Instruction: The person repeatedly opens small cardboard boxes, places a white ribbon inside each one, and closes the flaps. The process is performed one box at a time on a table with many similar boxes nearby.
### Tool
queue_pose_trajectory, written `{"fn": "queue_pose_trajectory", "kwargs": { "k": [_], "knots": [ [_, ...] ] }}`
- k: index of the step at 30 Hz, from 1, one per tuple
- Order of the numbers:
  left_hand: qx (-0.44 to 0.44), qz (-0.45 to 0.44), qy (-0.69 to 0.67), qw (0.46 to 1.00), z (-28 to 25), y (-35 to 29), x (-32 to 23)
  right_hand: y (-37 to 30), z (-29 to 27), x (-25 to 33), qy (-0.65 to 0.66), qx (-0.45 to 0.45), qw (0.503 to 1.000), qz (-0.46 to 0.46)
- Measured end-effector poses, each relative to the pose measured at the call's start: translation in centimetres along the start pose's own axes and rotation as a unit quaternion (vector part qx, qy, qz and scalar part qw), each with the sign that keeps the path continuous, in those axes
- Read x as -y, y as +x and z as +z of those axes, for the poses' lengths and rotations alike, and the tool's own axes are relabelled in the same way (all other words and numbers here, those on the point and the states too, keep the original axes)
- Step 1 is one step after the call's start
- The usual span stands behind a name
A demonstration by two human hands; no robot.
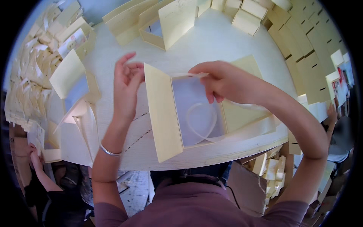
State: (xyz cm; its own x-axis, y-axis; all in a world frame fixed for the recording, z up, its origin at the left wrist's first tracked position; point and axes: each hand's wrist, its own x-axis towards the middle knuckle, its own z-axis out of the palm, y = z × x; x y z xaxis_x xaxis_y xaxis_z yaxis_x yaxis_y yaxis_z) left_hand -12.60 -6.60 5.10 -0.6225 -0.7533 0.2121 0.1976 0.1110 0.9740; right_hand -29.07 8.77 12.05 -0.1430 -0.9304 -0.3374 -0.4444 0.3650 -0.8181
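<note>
In front of me on the table lies a pale yellow cardboard box (164,113), its left flap raised and its inside whitish. A white translucent ribbon (189,125) loops inside it and trails over the right side. My right hand (227,81) is above the box's far right part, fingers curled and pinched around a stretch of the ribbon near the far edge. Beside the flap's upper corner is my left hand (127,81), index finger raised and fingers apart. Its fingertips come close to the flap; whether they touch it I cannot tell.
Open yellow boxes (177,22) stand at the back and another (70,77) at the left. Ribboned boxes are piled far left (32,75). Stacked boxes (310,49) form a wall on the right. Other people's hands (36,157) show at both sides. A carton (247,187) sits below the table edge.
</note>
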Motion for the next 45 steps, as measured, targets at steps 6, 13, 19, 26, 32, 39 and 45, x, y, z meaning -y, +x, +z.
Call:
{"fn": "queue_pose_trajectory", "kwargs": {
  "k": [6,13,19,26,32,39,45],
  "knots": [
    [0.136,-0.06,0.074,0.986,-0.6,-2.8,4.5,3.1,1.8,-2.1,-0.254,0.084,0.963,-0.035],
    [0.204,-0.06,0.126,0.969,-1.1,-3.3,5.7,4.1,2.9,-2.8,-0.135,0.032,0.989,-0.048],
    [0.216,-0.048,0.142,0.965,-0.8,-3.2,5.9,3.6,2.5,-2.3,-0.266,0.096,0.959,0.015],
    [0.224,-0.037,0.15,0.962,-0.5,-3.1,6.1,4.6,2.3,-1.9,-0.315,0.143,0.936,0.058],
    [0.228,-0.03,0.155,0.961,-0.3,-3.1,6.2,5.2,2.7,-1.2,-0.338,0.158,0.924,0.082],
    [0.226,-0.018,0.159,0.961,-0.2,-3.3,6.0,5.6,1.8,-0.2,-0.261,0.188,0.944,0.07],
    [0.217,-0.008,0.164,0.962,-0.1,-3.4,5.0,6.5,2.8,-0.5,-0.287,0.157,0.944,0.052]
  ]
}}
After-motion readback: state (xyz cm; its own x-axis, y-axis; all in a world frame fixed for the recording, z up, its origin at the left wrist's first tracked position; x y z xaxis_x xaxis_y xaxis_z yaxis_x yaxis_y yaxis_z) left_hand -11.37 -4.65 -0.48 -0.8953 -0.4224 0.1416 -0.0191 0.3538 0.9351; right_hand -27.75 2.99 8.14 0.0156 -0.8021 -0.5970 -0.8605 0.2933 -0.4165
